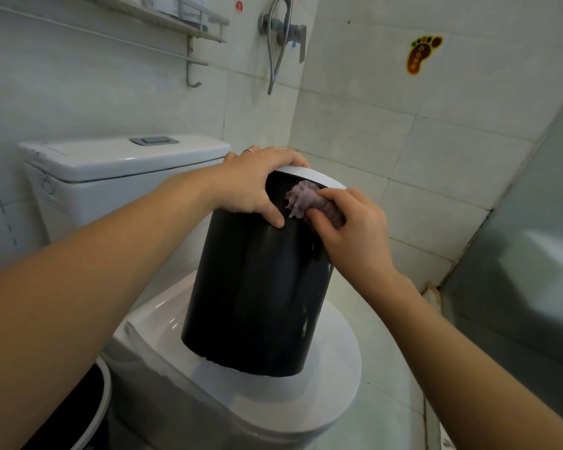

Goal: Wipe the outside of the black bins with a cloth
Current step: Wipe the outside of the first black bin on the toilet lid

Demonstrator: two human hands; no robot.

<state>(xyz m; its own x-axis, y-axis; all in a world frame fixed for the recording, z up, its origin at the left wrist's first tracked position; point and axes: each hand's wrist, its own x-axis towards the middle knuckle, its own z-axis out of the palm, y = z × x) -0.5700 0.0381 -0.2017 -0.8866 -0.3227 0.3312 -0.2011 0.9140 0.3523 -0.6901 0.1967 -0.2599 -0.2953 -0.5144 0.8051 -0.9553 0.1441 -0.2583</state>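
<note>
The closed toilet lid (pixel 325 381) bore the black bin (pixel 257 297), tilted toward one o'clock. The left hand (pixel 257 183) curled over its white rim at twelve; the right hand (pixel 351 232) pinched a purple cloth (pixel 306 201) against its wall.

Glossy black bin (pixel 257 297) with a white rim, cylindrical, standing tilted on the closed toilet lid (pixel 335 378) toward its front edge, crumpled purple cloth (pixel 309 201) pressed against its upper wall just under the rim — second black bin (pixel 78 414) beside the toilet, partly visible.
</note>
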